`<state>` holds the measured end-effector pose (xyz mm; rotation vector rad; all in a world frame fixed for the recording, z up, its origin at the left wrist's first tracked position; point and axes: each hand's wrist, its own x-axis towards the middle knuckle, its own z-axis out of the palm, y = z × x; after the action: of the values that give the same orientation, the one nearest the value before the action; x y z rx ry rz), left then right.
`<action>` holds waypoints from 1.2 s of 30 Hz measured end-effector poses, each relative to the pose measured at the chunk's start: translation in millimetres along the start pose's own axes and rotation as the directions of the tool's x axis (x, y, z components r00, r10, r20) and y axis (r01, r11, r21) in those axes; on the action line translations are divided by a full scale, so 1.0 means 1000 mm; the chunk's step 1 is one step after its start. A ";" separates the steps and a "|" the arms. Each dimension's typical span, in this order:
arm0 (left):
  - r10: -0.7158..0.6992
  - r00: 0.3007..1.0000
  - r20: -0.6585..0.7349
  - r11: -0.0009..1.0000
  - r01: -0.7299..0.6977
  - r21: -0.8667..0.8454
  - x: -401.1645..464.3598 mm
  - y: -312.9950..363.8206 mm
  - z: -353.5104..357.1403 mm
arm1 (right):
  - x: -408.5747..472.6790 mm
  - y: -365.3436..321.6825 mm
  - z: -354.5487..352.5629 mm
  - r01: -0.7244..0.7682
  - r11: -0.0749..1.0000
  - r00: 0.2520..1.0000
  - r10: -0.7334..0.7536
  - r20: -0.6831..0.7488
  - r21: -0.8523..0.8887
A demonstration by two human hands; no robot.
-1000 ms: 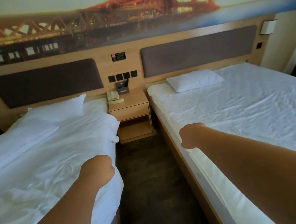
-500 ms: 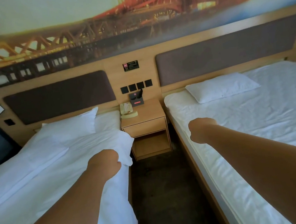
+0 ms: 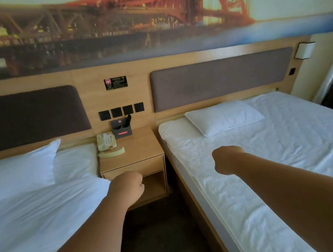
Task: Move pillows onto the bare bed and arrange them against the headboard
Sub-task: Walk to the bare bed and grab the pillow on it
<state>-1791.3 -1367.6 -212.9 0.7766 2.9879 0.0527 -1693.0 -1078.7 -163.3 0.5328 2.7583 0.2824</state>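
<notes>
The bare bed (image 3: 289, 164) on the right has a white fitted sheet and one white pillow (image 3: 224, 117) lying flat at its near-left corner, just below the brown padded headboard (image 3: 218, 79). On the left bed (image 3: 38, 221), made up with a duvet, a second white pillow (image 3: 20, 172) leans toward its headboard (image 3: 27, 118). My left hand (image 3: 127, 189) is a closed fist over the gap in front of the nightstand, holding nothing. My right hand (image 3: 226, 159) is also a closed, empty fist, above the bare bed's left edge, short of the pillow.
A wooden nightstand (image 3: 138, 155) stands between the beds with a cream telephone (image 3: 107, 144) and a dark holder (image 3: 121, 129) on it. Dark carpet (image 3: 163, 239) fills the narrow aisle. A wall lamp (image 3: 304, 50) hangs at the far right.
The view has moved forward and to the right, closer to the nightstand and the headboards. My left fist has come off the left bed's duvet edge into the aisle. Both hands stay closed.
</notes>
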 end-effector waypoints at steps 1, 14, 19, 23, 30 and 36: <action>0.040 0.999 -0.006 0.999 -0.041 -0.017 0.020 -0.004 0.002 | 0.013 -0.002 -0.005 -0.020 1.000 1.000 0.020 0.016 -0.005; 0.226 0.973 0.042 0.969 -0.220 -0.115 0.206 0.000 -0.002 | 0.146 -0.008 -0.022 -0.179 0.983 0.983 0.177 0.053 0.032; 0.259 0.963 0.069 0.966 -0.259 -0.003 0.287 0.002 -0.006 | 0.221 0.012 -0.027 -0.181 0.979 0.983 0.178 0.038 0.094; 0.260 0.963 0.070 0.957 -0.267 0.111 0.371 0.009 -0.016 | 0.293 0.046 -0.030 -0.212 0.962 0.977 0.209 0.035 0.171; 0.318 0.946 0.063 0.929 -0.324 0.180 0.483 0.058 -0.034 | 0.387 0.108 -0.022 -0.284 0.926 0.959 0.271 0.087 0.249; 0.387 0.904 0.185 0.898 -0.414 0.146 0.554 0.110 -0.004 | 0.429 0.145 -0.007 -0.319 0.913 0.947 0.294 0.130 0.255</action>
<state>-2221.4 -1001.5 -227.5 1.3436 2.6650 -0.2558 -2025.6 -780.2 -236.0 1.0296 2.6330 -0.0567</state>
